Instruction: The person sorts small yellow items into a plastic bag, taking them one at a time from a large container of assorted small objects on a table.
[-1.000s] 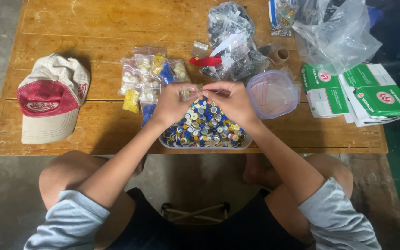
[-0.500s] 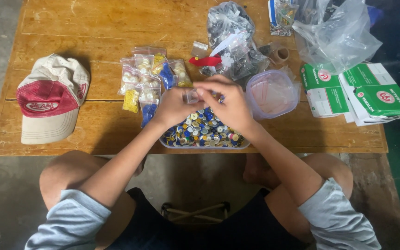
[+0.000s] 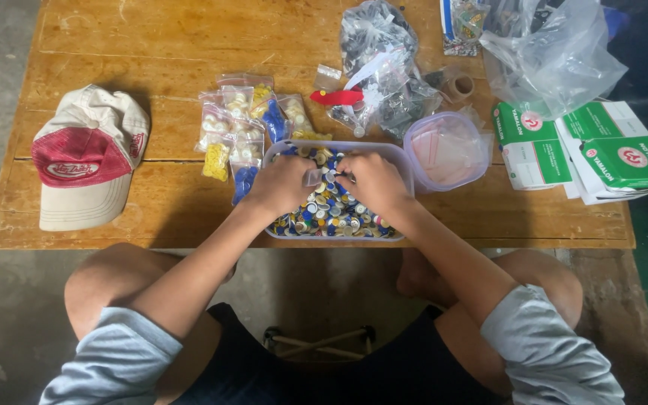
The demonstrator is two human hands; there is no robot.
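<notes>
A clear plastic tub (image 3: 406, 161) full of small round pieces in blue, yellow and white (image 3: 331, 214) sits at the near edge of the wooden table (image 3: 151, 45). Both of my hands rest inside it. My left hand (image 3: 283, 184) pinches a small clear bag (image 3: 313, 178) at its fingertips. My right hand (image 3: 373, 184) lies just right of that bag, fingers curled down among the pieces. What those fingers hold is hidden.
Several small filled bags (image 3: 238, 124) lie left of the tub, and a red and white cap (image 3: 88, 157) lies further left. A round clear container (image 3: 448, 150) stands to the right. Beyond it are green and white boxes (image 3: 601, 146), crumpled plastic bags (image 3: 384, 67) and a tape roll (image 3: 460, 86).
Both hands held the small bag up above the tub's far rim; they have come down and now rest among the pieces in the tub.
</notes>
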